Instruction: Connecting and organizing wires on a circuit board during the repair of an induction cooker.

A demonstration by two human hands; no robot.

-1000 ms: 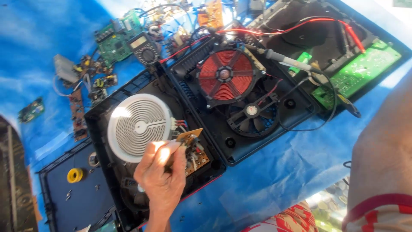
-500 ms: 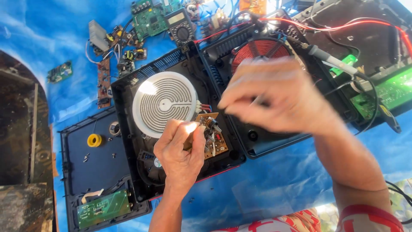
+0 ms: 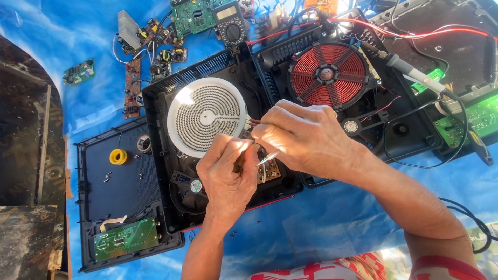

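Left hand (image 3: 228, 176) and right hand (image 3: 303, 137), each grip pinched on thin metal tool (image 3: 268, 157) over brown circuit board (image 3: 270, 171), beside white spiral heating plate (image 3: 206, 116) in black casing (image 3: 166, 171); yellow tape roll (image 3: 118, 156) on blue sheet (image 3: 321, 223).

Both forearms bare, no sleeves, no gloves. Left hand (image 3: 228, 179) and right hand (image 3: 306, 137) without rings or watch. Red-and-white patterned garment (image 3: 332, 269) at bottom edge.
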